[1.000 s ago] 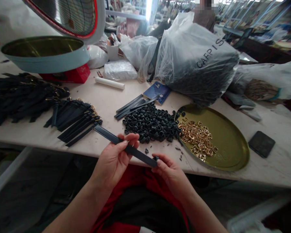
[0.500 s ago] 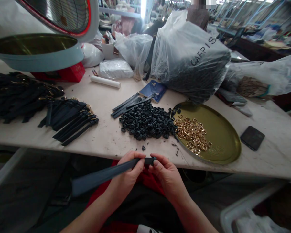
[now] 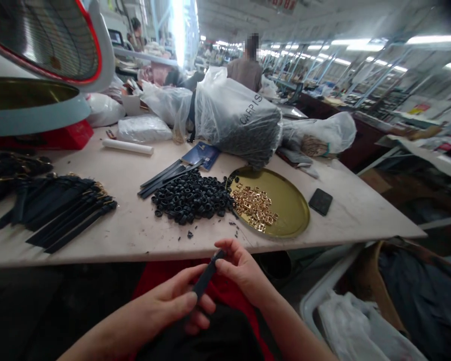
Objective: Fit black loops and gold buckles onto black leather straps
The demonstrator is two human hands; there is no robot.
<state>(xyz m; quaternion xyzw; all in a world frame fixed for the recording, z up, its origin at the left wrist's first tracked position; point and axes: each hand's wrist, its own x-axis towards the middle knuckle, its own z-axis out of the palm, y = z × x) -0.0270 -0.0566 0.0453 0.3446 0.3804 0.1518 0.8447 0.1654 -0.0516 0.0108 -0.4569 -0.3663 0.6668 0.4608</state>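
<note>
A dark strap point(image 3: 206, 279) is held in front of my body, just below the table's front edge. My left hand point(image 3: 180, 299) grips its lower length between thumb and fingers. My right hand point(image 3: 237, 268) pinches its upper end, where a buckle or loop may sit, too small to make out. The strap's lower part fades into my dark clothing. Beyond my hands lies a pile of small black loops point(image 3: 195, 194). To its right, gold buckles point(image 3: 253, 204) are heaped on a round gold tray point(image 3: 291, 213).
Finished-looking black straps point(image 3: 73, 205) lie fanned at the left. Loose strips point(image 3: 161, 178) and a blue booklet point(image 3: 202, 154) rest behind the loops. A stuffed plastic bag point(image 3: 236, 118) stands at the back, and a dark flat square point(image 3: 320, 201) lies right of the tray. Another person point(image 3: 246, 70) is farther off.
The strap has swung from pointing left to sloping down toward my lap. My left hand has slid lower along it. My view has tilted up and turned right.
</note>
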